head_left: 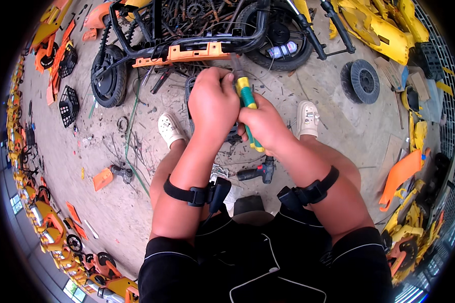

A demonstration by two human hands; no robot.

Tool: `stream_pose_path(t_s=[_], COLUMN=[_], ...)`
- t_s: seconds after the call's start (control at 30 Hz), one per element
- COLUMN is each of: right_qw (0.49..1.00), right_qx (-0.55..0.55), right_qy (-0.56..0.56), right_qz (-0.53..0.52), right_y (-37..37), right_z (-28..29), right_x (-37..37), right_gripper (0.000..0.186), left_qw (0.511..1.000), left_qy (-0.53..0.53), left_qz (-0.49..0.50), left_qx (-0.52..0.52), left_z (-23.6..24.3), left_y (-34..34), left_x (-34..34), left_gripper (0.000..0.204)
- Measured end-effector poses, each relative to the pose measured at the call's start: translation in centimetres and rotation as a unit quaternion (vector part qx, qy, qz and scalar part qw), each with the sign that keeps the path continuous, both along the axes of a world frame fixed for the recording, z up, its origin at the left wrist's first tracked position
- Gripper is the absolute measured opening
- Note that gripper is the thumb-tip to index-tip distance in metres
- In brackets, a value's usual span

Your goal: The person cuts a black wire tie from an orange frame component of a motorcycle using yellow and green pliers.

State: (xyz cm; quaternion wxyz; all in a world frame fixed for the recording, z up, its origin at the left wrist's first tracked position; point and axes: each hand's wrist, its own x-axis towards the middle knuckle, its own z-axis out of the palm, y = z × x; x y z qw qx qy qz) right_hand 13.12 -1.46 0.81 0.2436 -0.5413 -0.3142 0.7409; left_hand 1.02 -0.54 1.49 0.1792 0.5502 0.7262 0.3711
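In front of me my right hand [265, 123] is wrapped round pliers with green and yellow handles [246, 92]. Their metal jaws point away from me, toward an orange plastic strip [199, 51] along a black vehicle frame [260, 30]. Close against the pliers, my left hand [213, 103] is closed with its thumb uppermost; its fingers hide whatever it grips. Beneath both hands a dark part [188, 93] lies on the floor, mostly covered. A cordless drill [263, 170] lies on the floor below my right wrist.
Metal scraps fill the frame's middle, with wheels [109, 76] on either side. A dark round spool [360, 82] stands at right. A black plastic basket [69, 106] and an orange piece [103, 179] lie left. Yellow panels [376, 33] are piled far right. My shoes [307, 118] flank the work.
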Motion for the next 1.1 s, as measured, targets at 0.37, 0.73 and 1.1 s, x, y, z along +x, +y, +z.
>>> stream_pose_path(t_s=[0.37, 0.73, 1.1], right_qw=[0.999, 0.994, 0.988], right_qx=[0.002, 0.019, 0.047], right_qy=[-0.046, 0.031, 0.002], right_qz=[-0.02, 0.104, 0.147], right_y=[2.2, 0.4, 0.4], right_z=[0.0, 0.0, -1.6], right_x=[5.8, 4.3, 4.2], right_gripper=[0.04, 0.049, 0.047], left_qw=[0.977, 0.967, 0.951], left_qy=[-0.192, -0.241, -0.292], left_qz=[-0.034, -0.029, -0.022], left_qx=[-0.082, -0.08, -0.099], left_z=[-1.1, -1.1, -0.7], left_y=[0.4, 0.3, 0.5], left_x=[-0.6, -0.1, 0.2], left_gripper=[0.019, 0.021, 0.019])
